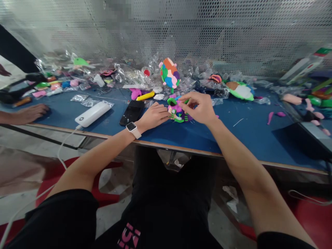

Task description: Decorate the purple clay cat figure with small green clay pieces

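Note:
A small clay figure (178,112) in purple, green and pink stands on the blue table near its front edge. My left hand (155,116), with a watch at the wrist, has its fingertips against the figure's left side. From the right, my right hand (198,105) pinches at the figure's upper right part, thumb and forefinger close together by a green piece. Just behind stands a ball of many colours (169,73) on a green stem.
The blue table (233,138) bears a black phone (131,112), a white power bank (93,114) with a cable, and a dark device (306,140) at right. Clay pieces and plastic bags line the mesh wall. Another person's hand (32,113) rests at far left.

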Action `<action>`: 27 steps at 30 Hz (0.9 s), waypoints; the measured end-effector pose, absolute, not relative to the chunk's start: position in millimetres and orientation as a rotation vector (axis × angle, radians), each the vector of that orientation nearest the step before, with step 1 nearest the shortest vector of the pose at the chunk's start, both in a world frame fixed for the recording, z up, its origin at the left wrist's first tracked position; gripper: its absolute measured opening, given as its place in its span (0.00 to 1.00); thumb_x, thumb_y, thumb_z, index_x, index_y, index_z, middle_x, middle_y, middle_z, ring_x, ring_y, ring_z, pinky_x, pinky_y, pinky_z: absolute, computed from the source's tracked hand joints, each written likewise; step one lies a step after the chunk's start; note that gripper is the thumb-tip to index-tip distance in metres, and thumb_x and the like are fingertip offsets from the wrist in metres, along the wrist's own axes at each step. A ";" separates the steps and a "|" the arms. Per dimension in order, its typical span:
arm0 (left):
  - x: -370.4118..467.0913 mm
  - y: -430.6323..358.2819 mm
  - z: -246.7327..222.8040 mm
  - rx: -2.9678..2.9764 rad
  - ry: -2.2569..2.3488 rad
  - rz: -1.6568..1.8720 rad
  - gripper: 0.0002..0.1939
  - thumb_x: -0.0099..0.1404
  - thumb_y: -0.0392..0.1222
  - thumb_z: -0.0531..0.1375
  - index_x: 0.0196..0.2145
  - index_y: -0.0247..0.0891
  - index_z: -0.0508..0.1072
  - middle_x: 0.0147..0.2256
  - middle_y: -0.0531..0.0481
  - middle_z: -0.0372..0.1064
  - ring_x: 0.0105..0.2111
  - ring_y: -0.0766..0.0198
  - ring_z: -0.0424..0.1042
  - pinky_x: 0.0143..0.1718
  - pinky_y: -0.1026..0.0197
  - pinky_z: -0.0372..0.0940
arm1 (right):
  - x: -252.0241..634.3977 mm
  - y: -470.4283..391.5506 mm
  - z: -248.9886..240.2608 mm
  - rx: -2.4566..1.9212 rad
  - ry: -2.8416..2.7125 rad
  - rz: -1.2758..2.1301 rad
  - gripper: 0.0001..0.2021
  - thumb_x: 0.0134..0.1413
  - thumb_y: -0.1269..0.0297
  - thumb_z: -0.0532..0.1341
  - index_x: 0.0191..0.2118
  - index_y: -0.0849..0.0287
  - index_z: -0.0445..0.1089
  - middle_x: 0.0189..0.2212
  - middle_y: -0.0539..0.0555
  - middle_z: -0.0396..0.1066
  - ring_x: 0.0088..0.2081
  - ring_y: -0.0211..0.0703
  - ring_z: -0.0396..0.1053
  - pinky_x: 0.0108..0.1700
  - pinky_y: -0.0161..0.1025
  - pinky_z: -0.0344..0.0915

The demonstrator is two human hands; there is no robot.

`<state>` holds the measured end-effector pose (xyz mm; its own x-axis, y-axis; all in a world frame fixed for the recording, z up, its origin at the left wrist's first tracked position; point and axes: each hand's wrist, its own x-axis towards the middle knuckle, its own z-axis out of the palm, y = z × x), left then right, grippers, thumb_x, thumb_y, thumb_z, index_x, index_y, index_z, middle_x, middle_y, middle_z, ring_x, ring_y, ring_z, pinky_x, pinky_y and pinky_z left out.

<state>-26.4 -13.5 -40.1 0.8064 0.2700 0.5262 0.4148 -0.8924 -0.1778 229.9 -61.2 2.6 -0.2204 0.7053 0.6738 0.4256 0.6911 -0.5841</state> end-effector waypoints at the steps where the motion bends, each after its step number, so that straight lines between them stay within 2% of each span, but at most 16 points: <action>1: -26.3 -13.2 -40.9 -2.701 -0.539 -0.731 0.15 0.80 0.48 0.57 0.43 0.41 0.81 0.36 0.50 0.79 0.38 0.61 0.73 0.43 0.55 0.58 | 229.9 -61.1 2.4 -0.884 -1.855 0.330 0.09 0.63 0.53 0.69 0.43 0.50 0.81 0.36 0.50 0.83 0.27 0.40 0.76 0.31 0.42 0.74; 11: -25.3 -13.3 -41.6 -2.661 -0.536 -0.757 0.16 0.80 0.51 0.56 0.42 0.40 0.80 0.36 0.50 0.77 0.38 0.61 0.72 0.42 0.56 0.57 | 229.6 -60.5 1.6 -0.884 -1.864 0.320 0.09 0.64 0.52 0.68 0.42 0.49 0.81 0.37 0.51 0.83 0.28 0.41 0.76 0.31 0.44 0.74; 18: -25.4 -14.9 -38.8 -2.620 -0.604 -0.777 0.18 0.79 0.53 0.58 0.39 0.39 0.79 0.35 0.49 0.75 0.37 0.60 0.71 0.41 0.56 0.56 | 229.5 -60.1 0.8 -0.891 -1.859 0.318 0.12 0.63 0.47 0.69 0.42 0.48 0.81 0.34 0.50 0.82 0.26 0.42 0.76 0.31 0.45 0.75; 27: -25.6 -13.7 -40.6 -2.657 -0.596 -0.749 0.15 0.79 0.50 0.59 0.40 0.40 0.81 0.36 0.49 0.76 0.38 0.59 0.70 0.42 0.55 0.55 | 229.6 -59.1 -0.4 -0.880 -1.855 0.321 0.08 0.64 0.52 0.68 0.42 0.49 0.81 0.35 0.50 0.83 0.27 0.41 0.76 0.31 0.43 0.75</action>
